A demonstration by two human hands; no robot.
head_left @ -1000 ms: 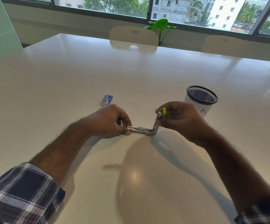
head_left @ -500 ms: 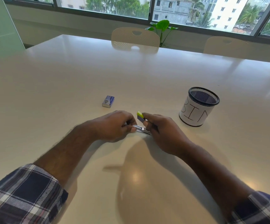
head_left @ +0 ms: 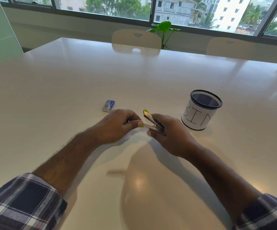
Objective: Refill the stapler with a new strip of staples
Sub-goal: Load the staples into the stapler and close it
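A small metal stapler (head_left: 151, 122) with yellow-green tips lies partly open between my two hands, just above the white table (head_left: 68, 83). My right hand (head_left: 169, 135) wraps around its hinge end, the upper arm pointing up-left at a slant. My left hand (head_left: 117, 126) pinches the front end of the lower metal rail between thumb and fingers. A small blue staple box (head_left: 108, 105) lies on the table just beyond my left hand. Whether a staple strip sits in the rail is hidden.
A black mesh cup (head_left: 200, 110) wrapped in white paper reading "BIN" stands right of my right hand. Two pale chairs (head_left: 136, 40) and a green plant (head_left: 163, 29) sit past the table's far edge, under the windows.
The stapler's upper arm has swung down from upright to a low slant. My right hand moved left and down around the stapler's hinge end. My left hand stays pinching the rail.
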